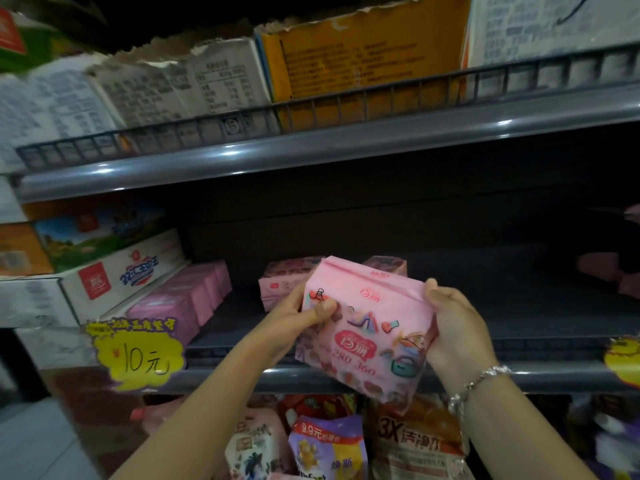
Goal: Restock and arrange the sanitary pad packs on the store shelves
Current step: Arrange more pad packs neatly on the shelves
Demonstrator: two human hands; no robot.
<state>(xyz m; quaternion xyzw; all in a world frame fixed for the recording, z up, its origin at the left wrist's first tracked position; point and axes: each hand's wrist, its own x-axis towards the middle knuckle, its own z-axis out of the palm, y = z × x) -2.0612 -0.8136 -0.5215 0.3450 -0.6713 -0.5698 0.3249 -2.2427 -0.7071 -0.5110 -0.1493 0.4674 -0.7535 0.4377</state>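
Clearly the pink pad pack [363,327] sits between both hands, tilted, in front of the shelf edge [540,374]. The left hand [304,313] pinches its left side, thumb on the face; the right hand [453,327] cups the right end. It looks light, soft and squashy in slick film, so the ends seem the best grip. Matching packs [280,284] stand just beyond the fingers.

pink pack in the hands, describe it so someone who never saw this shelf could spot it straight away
On the dark middle shelf, front and centre, the left hand and right hand grip one pink pack by its sides. Unlike the matching packs standing behind it, it is tilted, off the shelf, printed with shoes and handbags.
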